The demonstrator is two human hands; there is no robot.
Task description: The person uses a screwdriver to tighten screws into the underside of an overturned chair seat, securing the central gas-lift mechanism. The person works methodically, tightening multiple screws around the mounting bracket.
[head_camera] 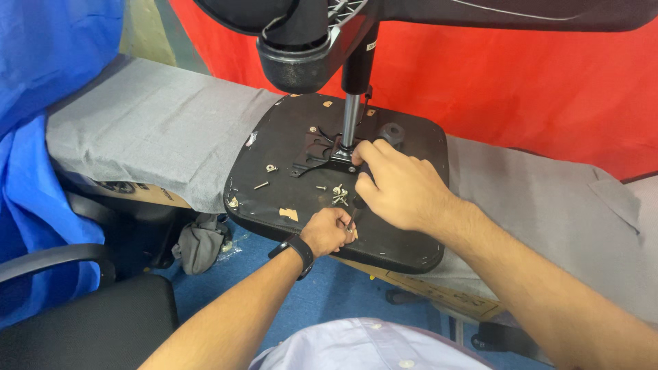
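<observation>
Two bare hands work over an upturned black chair seat (274, 147) that lies on a desk (151, 123) covered in grey cloth. The left hand (329, 231), with a black watch (299, 251) on its wrist, sits at the near edge of the seat, its fingers clenched around a small metal piece that is too small to tell apart. The right hand (394, 185) rests on the seat just beyond it, fingers curled down beside a black metal mounting plate (317, 156) at the seat's middle; whether they grasp anything I cannot tell. A silver gas-lift column (350, 118) rises from the plate to the chair base above. A small cluster of screws (339, 196) lies between the plate and the left hand, with a few loose screws scattered further left. A red cloth (534, 82) hangs at the far side, a blue cloth (41, 82) on the left.
</observation>
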